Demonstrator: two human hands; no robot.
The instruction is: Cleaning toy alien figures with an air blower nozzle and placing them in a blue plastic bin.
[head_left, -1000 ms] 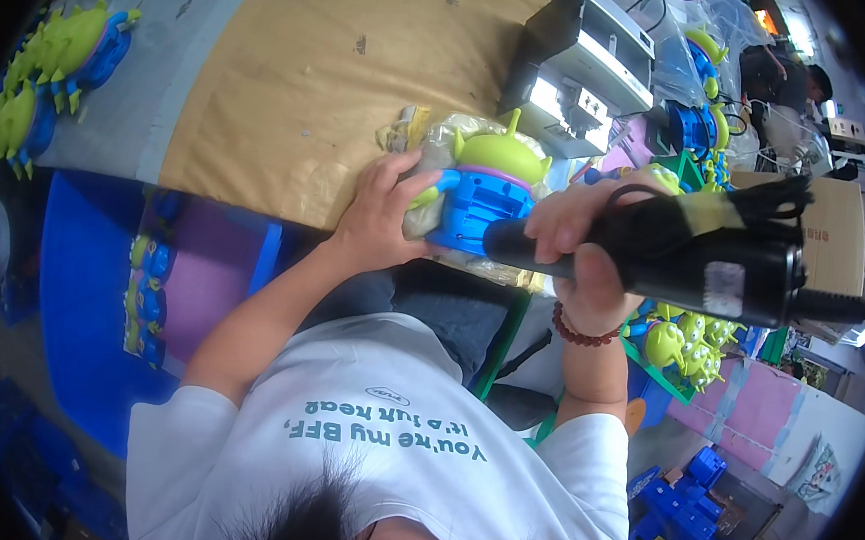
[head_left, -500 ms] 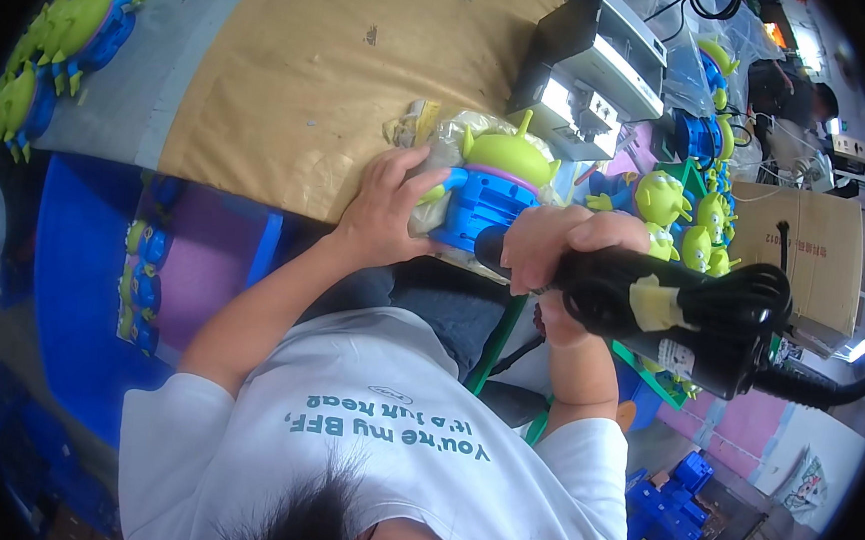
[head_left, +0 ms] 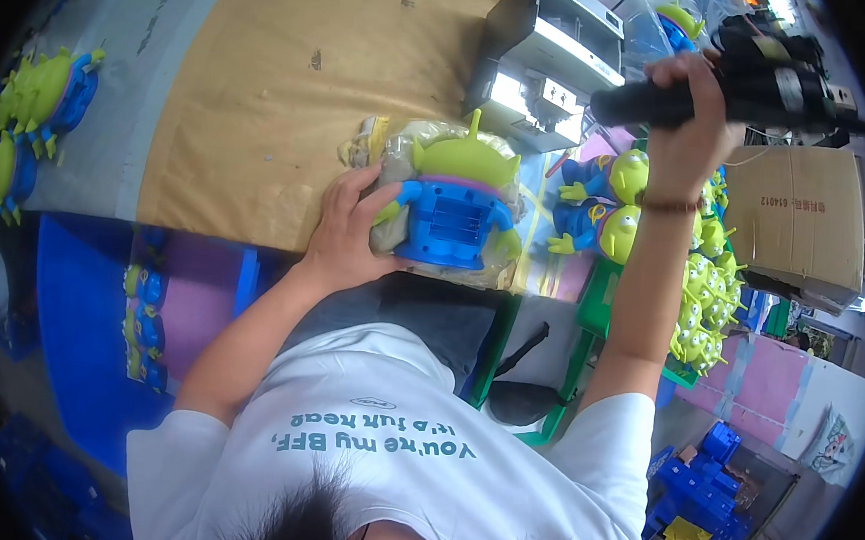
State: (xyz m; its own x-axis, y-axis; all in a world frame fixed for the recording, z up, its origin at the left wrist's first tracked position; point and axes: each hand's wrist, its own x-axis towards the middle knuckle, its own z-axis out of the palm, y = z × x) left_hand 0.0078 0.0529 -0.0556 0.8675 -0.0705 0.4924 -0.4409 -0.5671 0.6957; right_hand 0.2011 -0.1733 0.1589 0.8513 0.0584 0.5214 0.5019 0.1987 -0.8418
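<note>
My left hand (head_left: 347,226) grips the left side of a green and blue alien toy (head_left: 455,196) that lies face down in a clear plastic bag at the near edge of the cardboard-covered table (head_left: 295,90). Its blue back panel faces up. My right hand (head_left: 692,113) is raised high to the right, shut around the handle of a black power screwdriver (head_left: 741,86), well away from the toy.
A grey machine (head_left: 553,58) stands on the table behind the toy. Two more alien toys (head_left: 603,202) lie right of it, above a green crate (head_left: 701,299) holding several more. A cardboard box (head_left: 807,226) sits far right. More alien toys (head_left: 26,126) lie far left.
My right hand has lifted the black screwdriver from the toy's back up and away to the upper right. My left hand stays on the toy, which has barely moved.
</note>
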